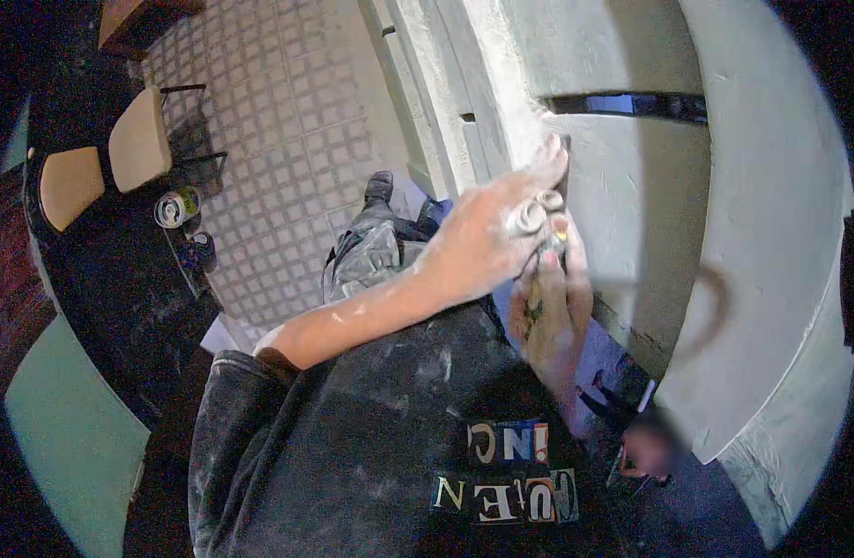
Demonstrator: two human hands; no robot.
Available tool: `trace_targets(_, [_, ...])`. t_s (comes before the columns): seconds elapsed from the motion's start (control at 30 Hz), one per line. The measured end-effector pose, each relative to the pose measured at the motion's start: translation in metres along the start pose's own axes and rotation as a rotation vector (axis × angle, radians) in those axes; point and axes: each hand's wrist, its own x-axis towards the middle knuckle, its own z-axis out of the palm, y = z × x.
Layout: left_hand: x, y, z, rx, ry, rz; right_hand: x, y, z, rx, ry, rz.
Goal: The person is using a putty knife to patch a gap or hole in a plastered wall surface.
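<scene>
The dusty, loosely curled left hand (495,228) meets the right hand (550,302); whether either grips that small yellow piece (562,236), I can't tell.

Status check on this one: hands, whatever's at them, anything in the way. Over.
Left hand and right hand close together. Small yellow item between them, kind unclear. Pale wall alongside; nothing visibly blocking.

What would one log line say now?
left hand, right hand: close together | yellow spot there: nature unclear | alongside: pale wall, dark slot
</scene>
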Motion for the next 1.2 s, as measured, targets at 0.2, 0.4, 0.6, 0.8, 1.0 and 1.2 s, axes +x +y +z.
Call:
trace_targets(0.2, [0.008,-0.013,-0.002,-0.044,0.035,0.009,0.007,0.011,0.008,0.011,0.024,-0.137])
trace_targets(0.4, [0.007,-0.020,0.007,-0.035,0.053,0.050,0.008,0.001,0.003,0.056,0.011,-0.064])
trace_targets(0.6, [0.015,-0.029,0.000,0.032,0.027,0.113,0.017,0.012,0.000,0.101,-0.042,-0.117])
trace_targets(0.8, [0.028,-0.021,-0.003,0.014,0.067,0.044,0.031,0.000,0.008,0.029,-0.002,-0.148])
trace_targets(1.0, [0.023,-0.018,0.004,-0.098,0.028,0.005,0.026,0.005,-0.005,0.040,-0.074,-0.184])
trace_targets(1.2, [0.026,-0.016,-0.005,-0.003,0.021,-0.021,0.033,0.007,0.007,0.197,-0.027,-0.168])
